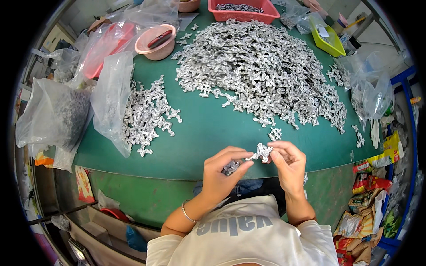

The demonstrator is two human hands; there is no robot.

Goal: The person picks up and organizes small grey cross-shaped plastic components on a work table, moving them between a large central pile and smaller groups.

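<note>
Progress appears early: the large heap of metal castings (262, 71) at 12 o'clock on the green table (208, 137) remains far bigger than the smaller pile (148, 113) at 10 o'clock. Both heaps are too dense to count. One loose casting (275, 133) lies just beyond the hands. The left hand (222, 175) is closed around several small pieces (231, 167). The right hand (288, 166) pinches one casting cluster (262, 152) at 6 o'clock, held above the table edge. One red basket (244, 11) and one pink bowl (156, 42) stand beyond.
</note>
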